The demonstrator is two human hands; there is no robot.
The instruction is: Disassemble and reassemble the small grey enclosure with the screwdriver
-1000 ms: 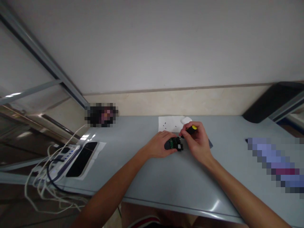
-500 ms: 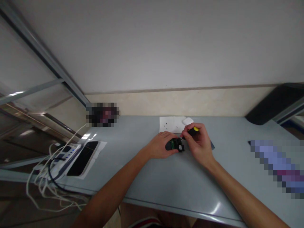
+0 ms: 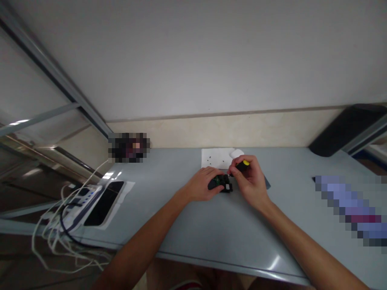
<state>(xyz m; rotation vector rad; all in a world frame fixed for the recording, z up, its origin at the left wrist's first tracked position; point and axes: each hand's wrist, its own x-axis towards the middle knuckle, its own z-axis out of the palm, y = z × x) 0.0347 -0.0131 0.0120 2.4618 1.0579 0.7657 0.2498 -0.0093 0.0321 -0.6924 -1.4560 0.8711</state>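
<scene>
My left hand (image 3: pixel 203 184) is closed round a small black device with a green circuit board (image 3: pixel 224 183), its fingers and thumb gripping the left end. In my right hand (image 3: pixel 251 177) is a black screwdriver with a yellow handle end (image 3: pixel 242 165), tilted so that its tip points at the device's upper right part. Whether the tip touches a screw is too small to tell. Just behind the hands lies a white sheet of paper (image 3: pixel 214 154) with several tiny dark pieces on it. A white rounded object (image 3: pixel 236 153) sits at the paper's right end.
On the left, a phone (image 3: pixel 104 203) lies beside a white power strip (image 3: pixel 77 207) with tangled cables (image 3: pixel 45 249) hanging over the edge. A dark flat object (image 3: pixel 267 183) shows partly behind my right hand. A black cylindrical object (image 3: pixel 341 131) stands at the back right.
The whole view has shifted slightly. My left thumb has moved up along the device. Both hands keep hold of the device and the screwdriver.
</scene>
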